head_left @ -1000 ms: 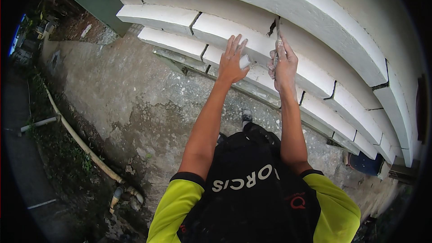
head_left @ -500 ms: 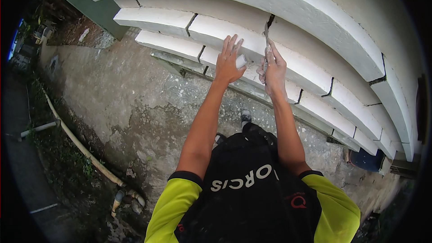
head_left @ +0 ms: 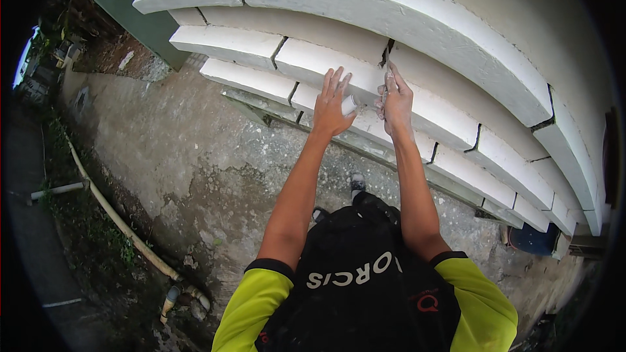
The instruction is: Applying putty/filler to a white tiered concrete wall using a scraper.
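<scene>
My left hand [head_left: 331, 112] lies against the front of a long white ledge [head_left: 313, 55], fingers stretched upward. A short white cylinder [head_left: 350, 105] sticks out between its thumb and palm; its other end is hidden. Close by on the right, my right hand [head_left: 397, 105] is closed, its fingers dusted white, around a thin-bladed tool [head_left: 388, 60] like a putty knife. The blade points up at a dark vertical gap [head_left: 387, 51] in the wall behind the ledge. Most of the handle is covered by my fingers.
More white ledges [head_left: 404, 16] curve above and below my hands, split by dark joints. Underfoot is stained concrete ground [head_left: 176, 150]. A long pipe [head_left: 124, 225] runs along its left side, a green panel [head_left: 134, 16] stands at far left, and a dark blue container [head_left: 531, 239] sits under the right end.
The whole view has shifted slightly, so ledges and hands appear lower. Less of the tool's blade shows above my right hand. My left hand keeps its place on the ledge.
</scene>
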The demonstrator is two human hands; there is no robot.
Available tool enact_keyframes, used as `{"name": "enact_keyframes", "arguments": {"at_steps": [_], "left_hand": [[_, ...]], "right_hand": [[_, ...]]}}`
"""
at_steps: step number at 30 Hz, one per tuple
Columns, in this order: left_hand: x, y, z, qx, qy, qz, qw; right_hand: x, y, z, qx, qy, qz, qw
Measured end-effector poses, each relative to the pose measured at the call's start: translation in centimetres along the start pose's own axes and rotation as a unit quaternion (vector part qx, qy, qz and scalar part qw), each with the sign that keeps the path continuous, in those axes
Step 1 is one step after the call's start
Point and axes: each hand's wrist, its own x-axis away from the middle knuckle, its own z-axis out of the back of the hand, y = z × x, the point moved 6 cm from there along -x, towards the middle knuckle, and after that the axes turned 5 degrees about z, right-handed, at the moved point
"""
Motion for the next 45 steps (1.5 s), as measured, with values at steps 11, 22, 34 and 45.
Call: {"name": "enact_keyframes", "arguments": {"at_steps": [11,22,34,45], "left_hand": [[0.6,-0.1,0.1,0.019,-0.007,0.013,1.000],[0.4,0.0,-0.4,0.023,-0.027,0.029,0.999],[0.5,0.3,0.0,0.019,0.006,0.006,1.000],[0.2,0.4,-0.1,0.011,-0.015,0.014,1.000]], "right_hand": [[2.9,1.0,0.0,0.037,-0.001,-0.012,0.999],[2.4,2.5,0.7,0.034,-0.011,-0.042,0.998],[2.5,2.9,-0.8,0.012,-0.022,-0.075,0.997],[2.7,3.1,0.5,0.061,-0.003,-0.033,0.998]]}}
